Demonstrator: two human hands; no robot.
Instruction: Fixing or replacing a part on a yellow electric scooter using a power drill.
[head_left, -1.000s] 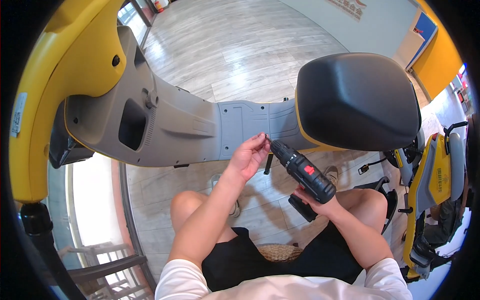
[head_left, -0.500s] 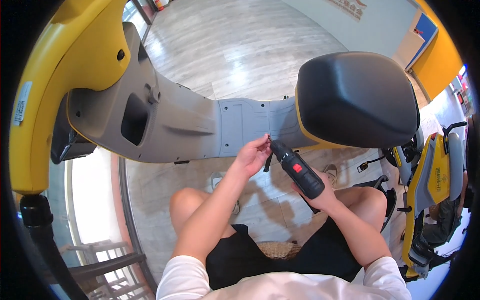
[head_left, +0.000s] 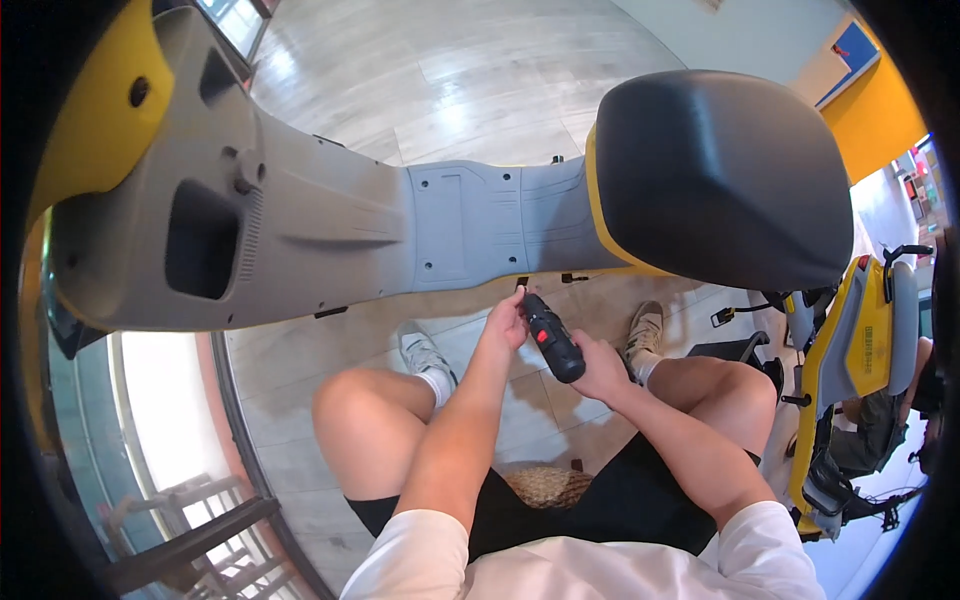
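Note:
My left hand (head_left: 508, 325) has its fingertips pinched at the front end of a black cordless drill (head_left: 555, 345), just below the near edge of the scooter's grey footboard (head_left: 465, 225); what they hold is too small to make out. My right hand (head_left: 598, 370) grips the drill from behind, its handle mostly hidden under the body. The drill points away from me, toward a small dark part (head_left: 521, 281) under that edge. Screws dot the footboard, and the black seat (head_left: 720, 180) rises at its right end.
At right stands another yellow scooter (head_left: 845, 360), with a partly hidden person (head_left: 865, 440) behind it. A glass door (head_left: 160, 420) runs along the left. A woven seat (head_left: 545, 487) is under me, and a yellow panel (head_left: 880, 110) stands at the back right.
The view has shifted, so the scooter sits higher in the picture. My hands and the drill have dropped from over the footboard's edge to just below it, and more of my legs shows.

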